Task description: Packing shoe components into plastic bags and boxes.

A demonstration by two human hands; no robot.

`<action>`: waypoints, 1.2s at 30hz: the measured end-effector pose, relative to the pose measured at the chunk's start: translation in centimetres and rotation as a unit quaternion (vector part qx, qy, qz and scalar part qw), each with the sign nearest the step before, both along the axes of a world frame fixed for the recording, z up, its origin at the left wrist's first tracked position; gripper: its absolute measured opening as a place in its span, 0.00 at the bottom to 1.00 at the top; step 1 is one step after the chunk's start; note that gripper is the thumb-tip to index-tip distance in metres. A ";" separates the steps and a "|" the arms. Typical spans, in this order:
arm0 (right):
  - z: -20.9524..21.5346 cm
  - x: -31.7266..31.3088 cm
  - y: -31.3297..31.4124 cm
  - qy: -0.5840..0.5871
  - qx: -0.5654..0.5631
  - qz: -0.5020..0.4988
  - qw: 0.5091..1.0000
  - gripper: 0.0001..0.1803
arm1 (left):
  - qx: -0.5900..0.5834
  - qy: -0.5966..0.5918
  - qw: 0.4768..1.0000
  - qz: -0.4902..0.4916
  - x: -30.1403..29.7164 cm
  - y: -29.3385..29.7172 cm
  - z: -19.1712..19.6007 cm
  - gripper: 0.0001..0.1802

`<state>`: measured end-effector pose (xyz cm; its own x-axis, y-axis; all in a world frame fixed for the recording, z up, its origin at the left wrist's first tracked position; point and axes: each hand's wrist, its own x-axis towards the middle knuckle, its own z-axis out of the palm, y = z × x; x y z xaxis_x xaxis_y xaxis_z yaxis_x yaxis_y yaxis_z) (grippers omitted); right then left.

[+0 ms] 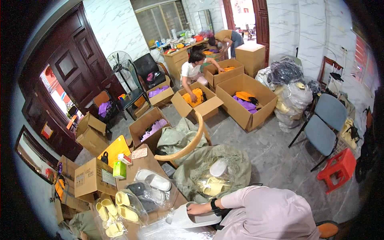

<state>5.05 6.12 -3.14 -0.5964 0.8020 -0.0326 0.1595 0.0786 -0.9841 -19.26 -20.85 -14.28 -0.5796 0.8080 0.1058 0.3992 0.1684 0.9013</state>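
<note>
My right hand (pixel 196 208), in a pale pink sleeve with a black watch at the wrist, is on a light grey slide slipper (pixel 181 219). Its fingers reach into the slipper's opening, so the fingertips are hidden. Beneath the slipper lies crinkled clear plastic wrap (pixel 168 231). My left hand does not show. Left of the slipper, a cardboard surface (pixel 138 176) bears white slippers (pixel 154 180), a dark grey slipper (pixel 143 196) in clear plastic and pale yellow slippers (pixel 128 213).
An olive sack (pixel 240 168) with wrapped slippers stands just beyond my hand, beside a curved wooden chair arm (pixel 188 146). Open cartons (pixel 246 102) hold orange and purple goods. Two people (pixel 196 70) bend over cartons. A red stool (pixel 338 170) and grey chair (pixel 326 124) stand right.
</note>
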 end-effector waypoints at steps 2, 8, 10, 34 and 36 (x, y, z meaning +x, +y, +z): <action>0.0 -0.2 -0.2 -0.003 -0.005 0.006 1.000 0.19 | 0.004 0.052 0.999 -0.014 0.1 -0.8 0.1 0.15; -0.7 -1.4 -0.8 -0.022 -0.026 0.043 0.998 0.19 | 0.018 0.205 0.977 -0.053 -0.1 -3.1 -0.8 0.15; -1.1 -1.7 -1.0 -0.029 -0.033 0.056 0.997 0.19 | 0.023 0.254 0.965 -0.065 0.2 -3.5 -0.8 0.15; -1.0 -1.9 -1.7 -0.029 -0.072 0.081 0.994 0.16 | -0.289 0.456 0.801 -0.257 -0.1 -2.5 -6.8 0.27; -1.3 -1.5 -1.7 0.039 -0.061 0.065 0.995 0.17 | -0.366 0.397 0.798 -0.268 0.3 -2.5 -8.1 0.31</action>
<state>3.51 4.41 -4.47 -0.6992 0.7111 -0.0746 0.0787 -0.0272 -0.9965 -18.95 -23.36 -22.36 -0.1155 0.9311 -0.3460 0.9868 0.1473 0.0668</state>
